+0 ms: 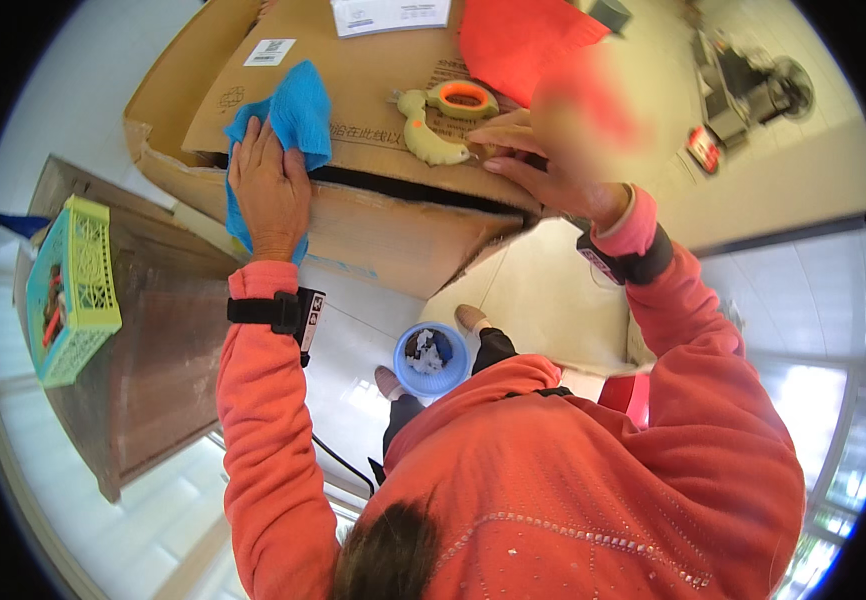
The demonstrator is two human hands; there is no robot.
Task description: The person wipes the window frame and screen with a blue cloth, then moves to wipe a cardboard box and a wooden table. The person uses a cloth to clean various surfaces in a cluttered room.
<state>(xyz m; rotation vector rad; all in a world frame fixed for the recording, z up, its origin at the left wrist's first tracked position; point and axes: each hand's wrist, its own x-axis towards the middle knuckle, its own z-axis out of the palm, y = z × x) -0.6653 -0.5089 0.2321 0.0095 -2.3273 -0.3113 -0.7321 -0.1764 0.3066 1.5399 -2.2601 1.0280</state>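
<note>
My left hand lies over a bright blue cloth at the front edge of a large cardboard box. Part of the cloth bunches up beside my thumb, and a fold hangs down the box's front. To the right, my right hand is at the box top with its fingers bent close together. Its fingertips are beside the pointed end of an olive-green hand tool with an orange-lined ring handle. Whether something small is between those fingers cannot be made out. A round blur covers part of that side.
A red cloth-like sheet and a white printed box lie farther back on the cardboard. At left, a green plastic basket stands on a brown wooden cabinet. Below, a blue waste bin stands between my feet.
</note>
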